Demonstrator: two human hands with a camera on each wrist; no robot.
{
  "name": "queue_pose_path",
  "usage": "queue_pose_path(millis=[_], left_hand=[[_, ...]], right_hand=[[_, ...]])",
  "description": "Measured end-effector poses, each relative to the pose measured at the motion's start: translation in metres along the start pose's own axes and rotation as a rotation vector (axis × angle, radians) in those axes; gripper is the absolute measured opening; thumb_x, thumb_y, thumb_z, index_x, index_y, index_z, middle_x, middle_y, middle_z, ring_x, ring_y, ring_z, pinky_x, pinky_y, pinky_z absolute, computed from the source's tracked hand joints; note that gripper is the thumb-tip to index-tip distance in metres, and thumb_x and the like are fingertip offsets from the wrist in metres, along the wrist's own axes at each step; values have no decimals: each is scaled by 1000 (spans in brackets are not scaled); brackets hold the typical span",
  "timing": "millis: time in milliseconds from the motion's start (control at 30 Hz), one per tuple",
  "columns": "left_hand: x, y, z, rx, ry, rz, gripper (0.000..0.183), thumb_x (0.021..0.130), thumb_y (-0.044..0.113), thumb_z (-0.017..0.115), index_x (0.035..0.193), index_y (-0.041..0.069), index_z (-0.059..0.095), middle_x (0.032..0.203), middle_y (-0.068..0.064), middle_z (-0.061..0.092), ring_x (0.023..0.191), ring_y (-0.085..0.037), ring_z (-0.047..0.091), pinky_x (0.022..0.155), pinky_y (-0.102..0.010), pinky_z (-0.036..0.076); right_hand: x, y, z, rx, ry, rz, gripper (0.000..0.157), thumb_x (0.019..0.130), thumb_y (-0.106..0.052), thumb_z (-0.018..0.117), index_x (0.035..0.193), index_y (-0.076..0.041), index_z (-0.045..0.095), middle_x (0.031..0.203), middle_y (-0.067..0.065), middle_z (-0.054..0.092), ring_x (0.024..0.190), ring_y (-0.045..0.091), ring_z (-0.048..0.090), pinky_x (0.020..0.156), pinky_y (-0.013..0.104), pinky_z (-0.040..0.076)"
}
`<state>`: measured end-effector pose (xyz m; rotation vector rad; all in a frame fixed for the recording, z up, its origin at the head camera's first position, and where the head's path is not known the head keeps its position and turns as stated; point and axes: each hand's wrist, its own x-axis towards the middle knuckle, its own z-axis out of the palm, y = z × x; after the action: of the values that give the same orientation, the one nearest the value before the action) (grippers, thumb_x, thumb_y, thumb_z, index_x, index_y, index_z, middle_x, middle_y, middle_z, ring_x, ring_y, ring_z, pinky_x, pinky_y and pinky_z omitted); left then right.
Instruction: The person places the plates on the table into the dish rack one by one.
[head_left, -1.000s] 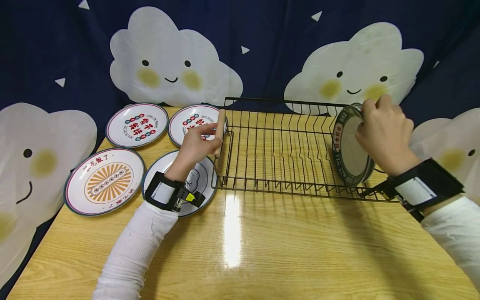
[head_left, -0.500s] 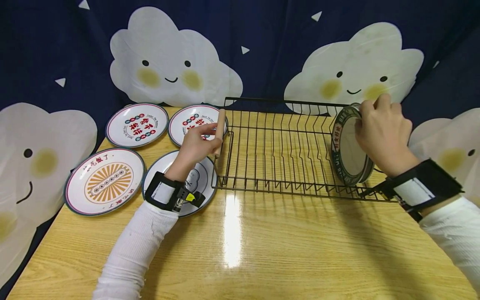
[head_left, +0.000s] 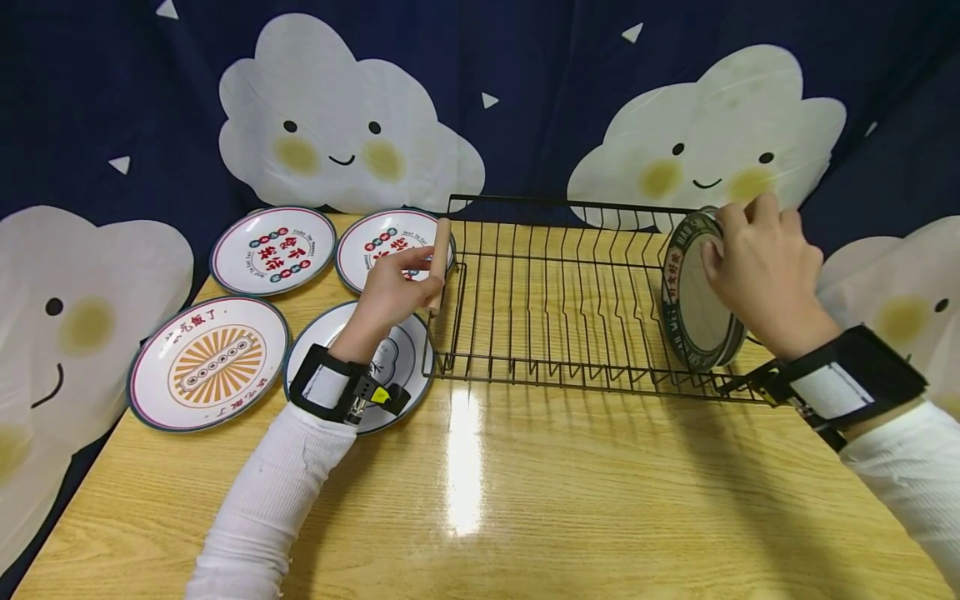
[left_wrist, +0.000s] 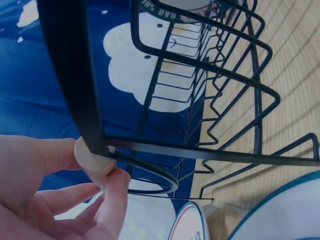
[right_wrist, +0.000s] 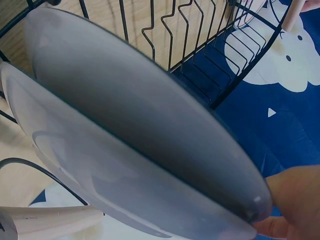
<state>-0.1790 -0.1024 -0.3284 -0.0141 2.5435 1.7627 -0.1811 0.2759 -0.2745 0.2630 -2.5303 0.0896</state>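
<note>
Plates point(right_wrist: 115, 75) | undersides: right wrist view; printed face point(head_left: 699, 312): head view; right grip point(head_left: 767, 271) pinches dark-rimmed plate point(head_left: 697, 325); left grip point(head_left: 393, 289) pinches handle point(head_left: 441, 260)

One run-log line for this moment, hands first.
left hand: pinches wooden handle; right hand: grips standing plate; dish rack: on table; four plates: lying left of rack

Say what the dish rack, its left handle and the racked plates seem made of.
Dish rack: probably coated metal, satin black, by its thin bent wires. Left handle: likely wood, matte, by its pale tan colour. Racked plates: perhaps ceramic or melamine, glossy, by their soft reflections.
</note>
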Motion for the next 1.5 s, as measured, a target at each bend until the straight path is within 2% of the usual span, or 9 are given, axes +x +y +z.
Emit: queue_pose_path(millis=[267,433,700,900,1133,1400,1500], left_hand=[[0,0,-1,-2,-1,1,50,82,2,57,131,8,52,116,-17,59,64,-8,59,56,-17,52],[-1,1,0,10,3,11,50,82,1,57,131,7,52,115,-17,59,62,-8,59,55,-17,52],[-1,0,-1,22,4,13,50,82,2,57,131,8,52,115,-17,59,60,-6,58,57,-23,54],[1,-2,-1,3,-4,6,49,82,2,58,131,8,52,115,-17,59,60,-6,58,55,-17,52],[1,-2,-1,15,3,10,50,82,3,57,131,8,52,114,-16,60,60,-7,59,56,-20,53],[1,-1,-1,15,3,11,50,82,3,58,131,9,52,114,-15,60,61,-8,60,56,-22,54],[1,-2,0,14,3,11,50,82,3,58,131,9,52,113,-15,60,61,-9,60,56,-21,54]], right_hand=[[0,1,-7,28,-72,58,37,90,-25,52,119,-2,54,105,30,50,81,51,46,44,68,32],[-1,3,-10,32,-92,55,45,90,-28,54,127,-2,51,109,33,51,83,54,48,52,70,36],[-3,9,-15,51,-53,25,45,90,-25,55,125,2,53,105,36,52,79,54,49,62,66,38],[-1,18,-20,65,-123,88,47,93,-28,51,129,1,49,111,39,49,83,58,47,62,67,36],[-1,33,-22,85,-124,90,45,91,-23,52,126,5,51,110,41,49,86,59,47,63,67,35],[3,50,-21,56,-264,177,47,91,-23,49,129,4,47,112,41,47,89,59,45,63,68,36],[3,55,-19,53,-303,184,47,91,-24,48,129,5,47,109,39,48,88,57,46,61,66,36]])
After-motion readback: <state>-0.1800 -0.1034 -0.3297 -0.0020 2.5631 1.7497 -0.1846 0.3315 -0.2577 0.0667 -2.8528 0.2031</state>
